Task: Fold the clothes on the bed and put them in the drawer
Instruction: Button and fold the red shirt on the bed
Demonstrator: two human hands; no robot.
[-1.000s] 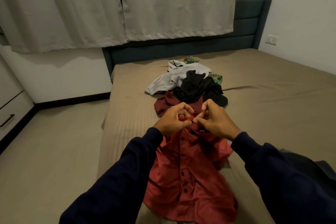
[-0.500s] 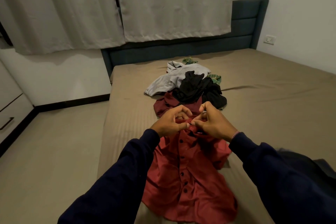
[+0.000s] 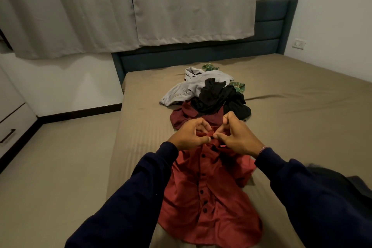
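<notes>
Fingers of two hands pinch one red shirt.

The left hand and right hand draw closer at the shirt collar, fingertips now nearly touching.

Two bare hands: left hand, right hand. Long dark navy sleeves down to both wrists, plain fabric, loose fit. Thin red-and-white thread band at right wrist, just past cuff.
</notes>
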